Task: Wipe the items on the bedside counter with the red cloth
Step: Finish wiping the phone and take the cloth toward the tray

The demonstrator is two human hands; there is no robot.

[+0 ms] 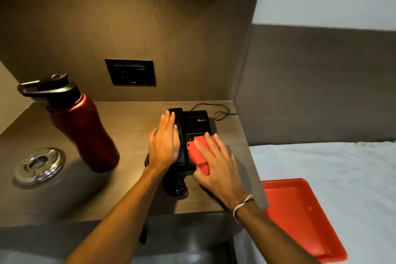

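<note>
my left hand (164, 143) lies flat on the handset (179, 133) of the black phone (194, 128), fingers (169, 122) straight and together, pressing down rather than gripping. my right hand (216, 167) is spread over the red cloth (200, 152), fingers apart and laid flat on top of it, pressing it against the phone's front half near the keypad; the hand is a little blurred. a pale thread band (243, 203) circles my right wrist.

the phone sits on the wooden surface (120, 118) at the middle of the view, its coiled cord (174, 186) bunched at 6 o'clock from it and a thin cable (216, 110) looping off at 1 o'clock. at 9 o'clock from the phone stands a red metal bottle (83, 133) with a black lid, upright, well apart from my hands. further toward 8 o'clock a shiny metal ashtray (39, 166) rests on the surface. a dark socket plate (130, 72) is set in the back panel at 12 o'clock. at 4 o'clock, a red tray (300, 216) lies on the white bed (342, 167).
</note>
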